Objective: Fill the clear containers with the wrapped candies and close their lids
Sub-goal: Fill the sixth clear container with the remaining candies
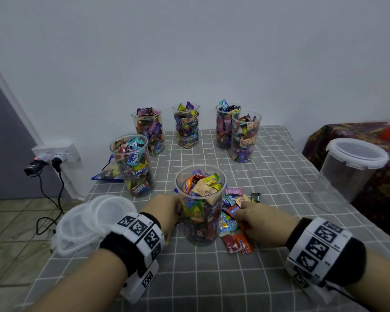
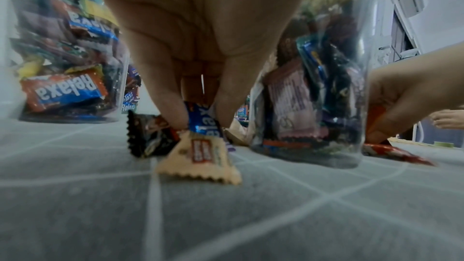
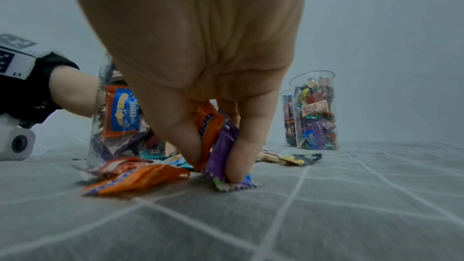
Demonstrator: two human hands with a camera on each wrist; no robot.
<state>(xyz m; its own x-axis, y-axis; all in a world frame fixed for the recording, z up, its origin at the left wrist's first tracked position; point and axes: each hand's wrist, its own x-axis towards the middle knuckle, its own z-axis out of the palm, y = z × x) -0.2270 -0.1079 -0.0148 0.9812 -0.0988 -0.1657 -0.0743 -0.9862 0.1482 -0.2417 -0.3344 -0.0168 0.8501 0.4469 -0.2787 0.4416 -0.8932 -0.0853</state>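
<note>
Both hands pinch candies: left hand (image 2: pixel 198 51) at frame centre, right hand (image 3: pixel 200 62) likewise (wrappers light, slippery, crinkly; grip bodies, not frilled ends)

Both hands low, left hand (image 2: pixel 198 51) and right hand (image 3: pixel 200 62) with fingers pinched downward.

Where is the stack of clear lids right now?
In the head view the stack of clear lids sits at the table's near left corner, just outside the left hand and in front of the nearest left candy-filled container.
</note>
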